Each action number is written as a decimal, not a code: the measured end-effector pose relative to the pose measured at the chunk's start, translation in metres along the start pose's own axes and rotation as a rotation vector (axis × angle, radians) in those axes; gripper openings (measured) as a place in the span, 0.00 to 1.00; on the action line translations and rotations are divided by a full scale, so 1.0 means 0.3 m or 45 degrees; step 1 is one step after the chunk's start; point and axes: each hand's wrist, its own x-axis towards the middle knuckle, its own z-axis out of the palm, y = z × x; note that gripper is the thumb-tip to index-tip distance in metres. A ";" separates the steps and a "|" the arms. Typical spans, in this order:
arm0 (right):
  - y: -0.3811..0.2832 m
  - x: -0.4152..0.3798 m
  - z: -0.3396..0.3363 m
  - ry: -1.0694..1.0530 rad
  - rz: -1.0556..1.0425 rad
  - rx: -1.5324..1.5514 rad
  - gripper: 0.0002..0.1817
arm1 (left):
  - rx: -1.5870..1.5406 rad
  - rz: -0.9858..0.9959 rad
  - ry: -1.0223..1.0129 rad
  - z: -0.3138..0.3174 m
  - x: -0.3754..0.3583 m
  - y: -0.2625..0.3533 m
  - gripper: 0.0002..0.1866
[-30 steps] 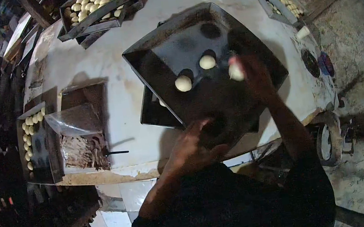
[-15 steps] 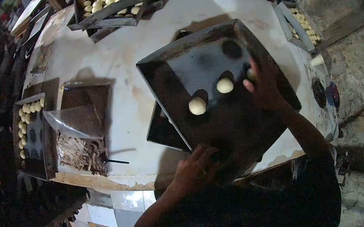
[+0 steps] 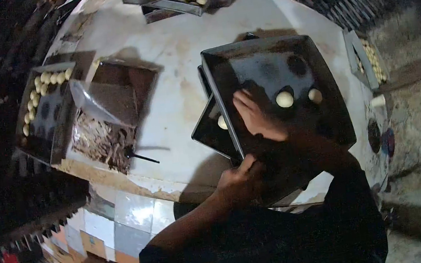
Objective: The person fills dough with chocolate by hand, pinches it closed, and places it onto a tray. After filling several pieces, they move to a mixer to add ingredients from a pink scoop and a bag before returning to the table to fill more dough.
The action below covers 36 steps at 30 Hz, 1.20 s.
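At table's (image 3: 172, 83) right side, head view: we face dark tray (image 3: 265, 65) lying over lower tray (image 3: 214, 139). Two pale balls (image 3: 284, 99) sit on dark tray, right of our right hand (image 3: 259, 119). That hand reaches flat over tray's left part, fingers (image 3: 245, 104) together; whether it holds anything, we cannot tell. Our left hand (image 3: 241, 179) curls at near left edge; firmness of grip unclear. Farther left: brown mass (image 3: 96, 141).

We wear a black short-sleeved shirt (image 3: 258, 231) with faint lettering (image 3: 253, 251); our left hand (image 3: 238, 182) and right hand (image 3: 259, 118) are bare.
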 end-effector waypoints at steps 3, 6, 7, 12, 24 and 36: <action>-0.011 -0.109 -0.008 0.110 -0.095 0.155 0.19 | -0.006 -0.061 0.020 0.025 -0.019 -0.010 0.14; 0.070 -0.105 0.021 0.076 0.127 0.226 0.16 | 0.047 -0.058 -0.026 0.028 -0.017 -0.017 0.13; 0.051 -0.050 0.026 0.146 0.102 0.225 0.16 | 0.059 -0.084 -0.059 0.034 -0.021 -0.017 0.14; 0.002 -0.081 0.047 0.174 -0.110 0.095 0.16 | 0.150 -0.040 -0.021 0.032 -0.032 -0.022 0.17; 0.011 -0.142 -0.086 -0.119 0.398 0.645 0.45 | 0.058 0.036 0.086 0.067 -0.038 -0.047 0.21; -0.831 0.149 -0.135 0.793 0.200 0.842 0.15 | 0.022 -0.232 0.153 -0.371 -0.813 -0.007 0.22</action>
